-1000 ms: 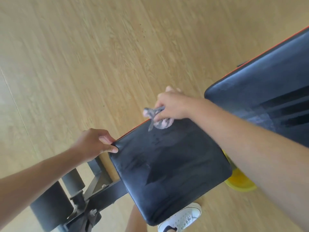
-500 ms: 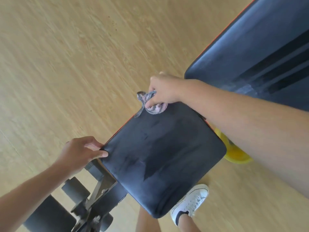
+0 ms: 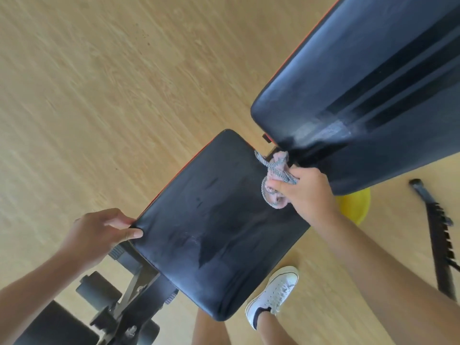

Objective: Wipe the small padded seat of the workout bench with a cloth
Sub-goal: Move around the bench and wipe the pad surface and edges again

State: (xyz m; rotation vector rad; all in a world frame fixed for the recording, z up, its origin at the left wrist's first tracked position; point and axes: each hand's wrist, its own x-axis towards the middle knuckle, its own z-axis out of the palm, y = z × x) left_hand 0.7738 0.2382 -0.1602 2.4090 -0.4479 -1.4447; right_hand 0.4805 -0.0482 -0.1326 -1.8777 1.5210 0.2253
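The small black padded seat (image 3: 214, 220) of the workout bench fills the middle of the view, with streaky wipe marks on its surface. My right hand (image 3: 307, 192) is shut on a bunched grey and pink cloth (image 3: 275, 181) and presses it on the seat's right-hand corner, close to the gap below the long backrest pad (image 3: 368, 78). My left hand (image 3: 99, 235) grips the seat's left corner, thumb on top of the padding.
Black foam rollers and the metal frame (image 3: 119, 307) sit at the lower left. A yellow object (image 3: 354, 205) lies under the bench on the wooden floor (image 3: 87, 95). A black notched bar (image 3: 438, 235) lies at right. My white shoe (image 3: 273, 292) stands below the seat.
My right hand has carried the cloth from the seat's far left corner across to the corner by the backrest. My left hand keeps its grip on the seat corner.
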